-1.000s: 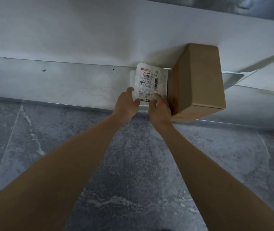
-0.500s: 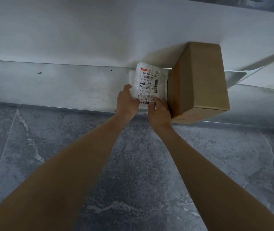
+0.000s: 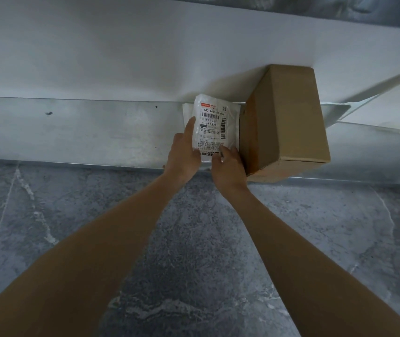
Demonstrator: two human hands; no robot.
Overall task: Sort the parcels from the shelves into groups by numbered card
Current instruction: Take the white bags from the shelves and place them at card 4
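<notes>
Both forearms reach fwd over grey marbled floor (image 3: 194, 263); L hand (image 3: 182, 154) grips left edge of white mailer (image 3: 214, 127), thumb flat on its face, and R hand (image 3: 228, 171) pinches its bottom edge w/ curled fingers. Mailer stands upright at front of low metal shelf (image 3: 84, 132), label facing out, just beside brown carton (image 3: 284, 122) on its right. Judged: thin poly pouch, light, soft, slick film, likely to flop from one corner, so hold both edges or support underneath.
</notes>
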